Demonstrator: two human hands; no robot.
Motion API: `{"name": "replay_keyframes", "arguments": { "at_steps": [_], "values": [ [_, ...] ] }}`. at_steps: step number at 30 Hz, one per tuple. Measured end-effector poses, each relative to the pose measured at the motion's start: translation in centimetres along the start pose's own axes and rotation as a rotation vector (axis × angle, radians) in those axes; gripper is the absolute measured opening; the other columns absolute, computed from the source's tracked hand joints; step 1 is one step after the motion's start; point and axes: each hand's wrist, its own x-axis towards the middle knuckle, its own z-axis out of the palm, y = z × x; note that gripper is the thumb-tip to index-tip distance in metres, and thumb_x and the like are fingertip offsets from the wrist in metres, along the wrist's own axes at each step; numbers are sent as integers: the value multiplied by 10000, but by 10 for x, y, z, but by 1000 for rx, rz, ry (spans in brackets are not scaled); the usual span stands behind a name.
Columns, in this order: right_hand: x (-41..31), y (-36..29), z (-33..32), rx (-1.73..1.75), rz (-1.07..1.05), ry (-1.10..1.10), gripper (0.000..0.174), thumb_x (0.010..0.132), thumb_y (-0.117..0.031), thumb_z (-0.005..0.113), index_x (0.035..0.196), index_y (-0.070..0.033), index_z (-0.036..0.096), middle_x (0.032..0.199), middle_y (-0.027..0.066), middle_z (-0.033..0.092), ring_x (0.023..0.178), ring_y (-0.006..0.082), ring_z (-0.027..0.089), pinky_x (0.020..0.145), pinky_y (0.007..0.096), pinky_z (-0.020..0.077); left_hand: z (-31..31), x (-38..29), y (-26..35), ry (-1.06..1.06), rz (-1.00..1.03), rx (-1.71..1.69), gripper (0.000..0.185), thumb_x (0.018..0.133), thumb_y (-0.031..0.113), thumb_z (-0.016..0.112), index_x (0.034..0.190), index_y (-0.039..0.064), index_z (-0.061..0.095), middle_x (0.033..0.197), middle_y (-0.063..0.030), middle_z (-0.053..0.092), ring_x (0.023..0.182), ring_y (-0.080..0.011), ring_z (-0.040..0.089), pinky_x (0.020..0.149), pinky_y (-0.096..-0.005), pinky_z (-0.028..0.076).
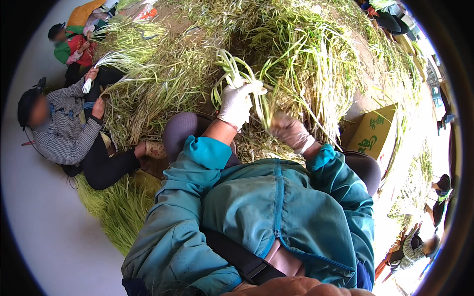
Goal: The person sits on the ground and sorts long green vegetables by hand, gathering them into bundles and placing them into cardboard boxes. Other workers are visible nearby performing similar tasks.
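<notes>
My left hand [237, 103], in a white glove, grips a small bunch of long leafy stalks [232, 68], pale at the stems and green at the leaves. Some leaves loop over the back of the hand, while a few strands [263, 107] hang from the fingertips. At the lower end of these strands is my right hand [290, 133], also gloved and blurred, with its fingers curled; whether they pinch the strands is unclear. Just beyond my hands stands a large heap of green and straw-coloured stalks [311, 70].
At my right knee stands an open cardboard box [374, 131]. A person [70, 118] sits close on my left with pale stalks in hand, another [76, 48] farther off. More greens [114, 211] lie behind my left side, along a pale wall [44, 222]. Others sit at far right.
</notes>
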Motion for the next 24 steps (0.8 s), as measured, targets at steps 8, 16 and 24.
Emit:
{"name": "replay_keyframes", "arguments": {
  "at_steps": [8, 16, 24],
  "values": [
    [-4, -1, -16, -1225, 684, -850, 356, 788, -393, 606, 1041, -154, 675, 962, 57, 670, 883, 261, 633, 697, 374, 505, 2, 0, -10, -42, 144, 107, 144, 766, 7, 633, 904, -31, 614, 820, -97, 644, 682, -158, 620, 628, -213, 464],
    [22, -43, -33, 378, 46, 136, 336, 866, -223, 629, 1123, -11, 582, 854, 39, 653, 757, 106, 592, 643, 236, 462, 19, -19, -49, -235, 161, 361, 238, 800, 40, 628, 1035, 9, 607, 768, 16, 584, 584, -43, 508, 485, -192, 389],
    [11, -42, -43, 641, 169, 352, 48, 845, -125, 622, 878, -91, 630, 760, -1, 646, 592, 74, 551, 508, 191, 380, 21, -19, -26, -174, -186, 183, 120, 829, 124, 641, 921, 47, 636, 693, 40, 591, 427, 3, 376, 367, -160, 265]
  ]
}}
